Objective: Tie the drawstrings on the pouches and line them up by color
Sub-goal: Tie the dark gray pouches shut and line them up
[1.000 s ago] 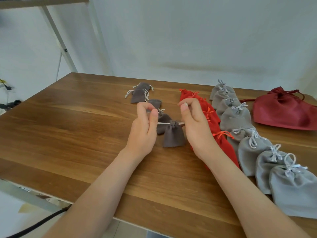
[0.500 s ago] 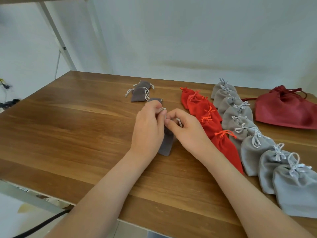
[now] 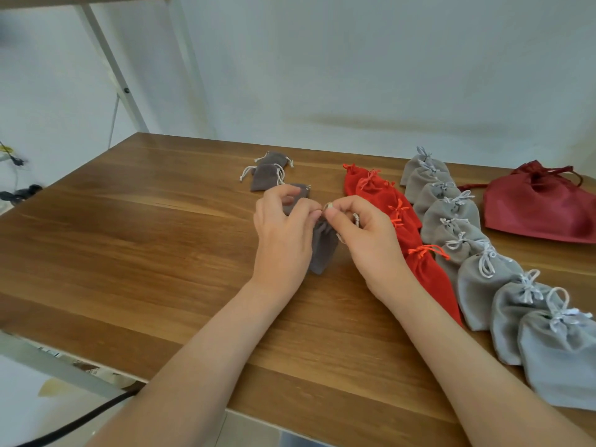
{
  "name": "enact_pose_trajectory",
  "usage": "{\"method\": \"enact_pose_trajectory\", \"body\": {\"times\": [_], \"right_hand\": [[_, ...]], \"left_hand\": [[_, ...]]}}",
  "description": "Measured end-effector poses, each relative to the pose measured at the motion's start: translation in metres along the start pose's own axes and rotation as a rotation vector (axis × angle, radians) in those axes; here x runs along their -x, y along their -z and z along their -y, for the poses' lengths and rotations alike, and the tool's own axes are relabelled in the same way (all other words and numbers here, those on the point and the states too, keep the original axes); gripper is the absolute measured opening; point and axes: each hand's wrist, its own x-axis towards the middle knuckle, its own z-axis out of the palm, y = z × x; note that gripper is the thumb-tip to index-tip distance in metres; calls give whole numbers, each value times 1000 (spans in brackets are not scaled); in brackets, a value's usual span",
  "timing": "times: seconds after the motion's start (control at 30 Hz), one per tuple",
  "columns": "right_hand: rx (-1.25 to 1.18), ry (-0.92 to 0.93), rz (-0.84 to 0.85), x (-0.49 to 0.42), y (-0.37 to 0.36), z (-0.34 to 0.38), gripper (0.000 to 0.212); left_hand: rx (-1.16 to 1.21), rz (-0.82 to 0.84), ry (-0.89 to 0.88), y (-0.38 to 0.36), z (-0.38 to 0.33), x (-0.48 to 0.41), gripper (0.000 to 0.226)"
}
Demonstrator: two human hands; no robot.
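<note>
Tying the cord on a brown-grey pouch, mid tabletop.

Pouch hangs neck-up btwn both hands, prob. so the cord stays free to knot; can't tell if its bottom touches the tabletop. Left hand & right hand: fingers curled in, thumb + forefinger each pinching a cord end at the neck, tips almost meeting. Just R lie the red row & light grey row, bows tied. Two loose-corded pouches wait behind.
</note>
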Motion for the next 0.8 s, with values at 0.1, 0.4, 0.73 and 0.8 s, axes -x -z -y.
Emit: {"method": "enact_pose_trajectory", "body": {"times": [0.1,0.4,0.73,0.8], "right_hand": [[-72,-27,-31,-1,1,-1,8],[-179,-78,-22,-3,1,-2,7],[-226,-87,-4,-1,2,1,14],[-291,-101,11,-1,1,1,13]], "left_hand": [[132,95,-41,3,-3,-1,29],[292,233,115,9,-10,-2,10],[278,219,87,9,-8,-2,23],[323,248,145,9,-8,-2,21]]}}
